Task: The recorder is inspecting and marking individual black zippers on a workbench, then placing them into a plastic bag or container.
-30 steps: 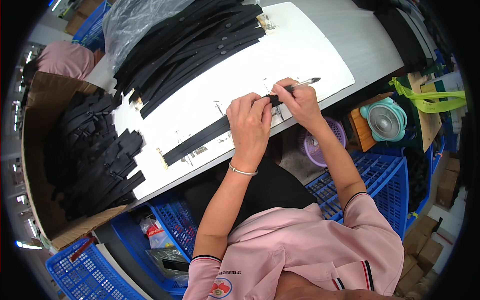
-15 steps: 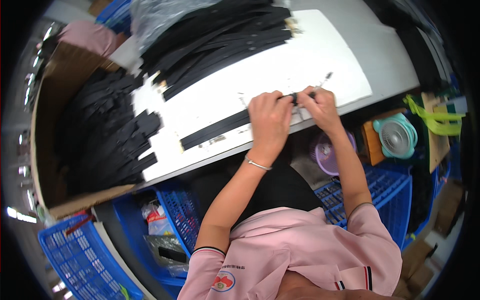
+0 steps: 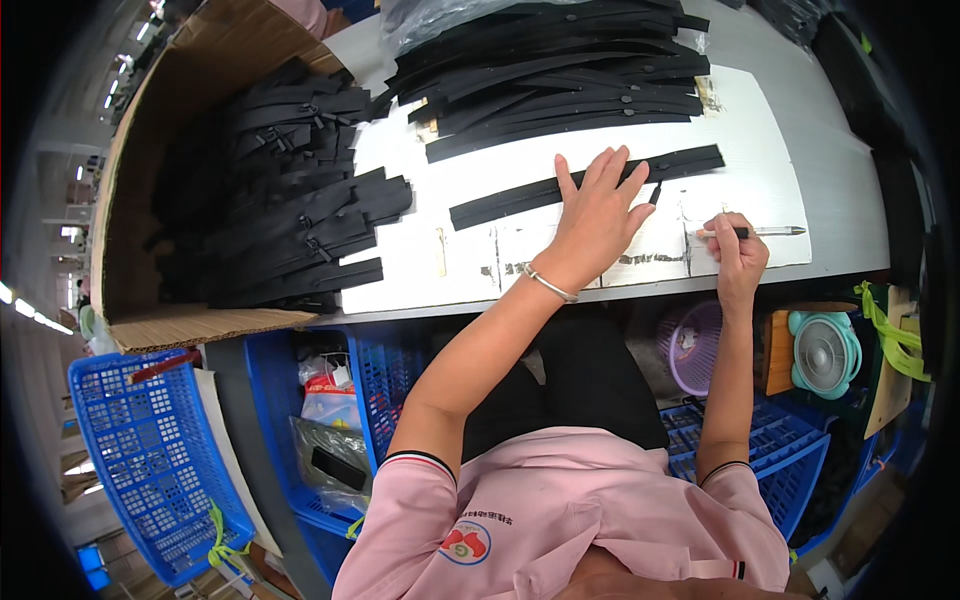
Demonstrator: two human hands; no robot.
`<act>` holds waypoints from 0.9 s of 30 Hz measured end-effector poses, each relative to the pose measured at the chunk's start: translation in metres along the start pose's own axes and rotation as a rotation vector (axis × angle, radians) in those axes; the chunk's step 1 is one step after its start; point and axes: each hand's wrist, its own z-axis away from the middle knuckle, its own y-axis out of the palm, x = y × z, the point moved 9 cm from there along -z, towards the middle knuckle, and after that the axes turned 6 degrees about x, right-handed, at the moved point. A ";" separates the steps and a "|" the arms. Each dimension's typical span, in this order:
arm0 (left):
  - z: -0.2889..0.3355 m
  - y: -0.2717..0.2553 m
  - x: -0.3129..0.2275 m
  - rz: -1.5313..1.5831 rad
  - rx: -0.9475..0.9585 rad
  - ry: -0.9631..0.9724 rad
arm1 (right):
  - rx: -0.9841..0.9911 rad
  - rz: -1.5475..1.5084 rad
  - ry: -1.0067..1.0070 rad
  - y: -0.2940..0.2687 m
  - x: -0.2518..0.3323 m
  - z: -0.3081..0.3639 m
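Note:
A black zipper lies stretched across the white board, its pull tab hanging toward me. My left hand rests on the zipper with its fingers spread. To the right, my right hand is closed around a slim pen with a black grip and a clear barrel, held low over dark marks on the board. Beyond the zipper, several black zippers lie in a stack. More of them are heaped in and spilling out of an open cardboard box on the left.
Clear plastic wrap lies by the stack at the back. Under the table edge are blue crates, a purple basket and a turquoise fan. Another blue basket stands at the lower left. Green ribbon hangs at the right.
My left hand has gone from pinching at the zipper to lying spread on it. The zipper sits farther from the near board edge. My right hand has moved away from the left with the pen.

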 end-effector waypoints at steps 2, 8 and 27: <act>0.007 -0.007 0.007 0.053 0.002 -0.001 | 0.001 0.018 0.028 0.000 -0.002 0.000; 0.090 -0.085 0.095 -0.352 -0.186 -0.220 | -0.001 0.050 0.000 0.004 0.005 -0.007; 0.120 -0.173 0.144 -0.114 -0.401 -0.242 | 0.007 0.033 -0.010 0.005 0.003 -0.004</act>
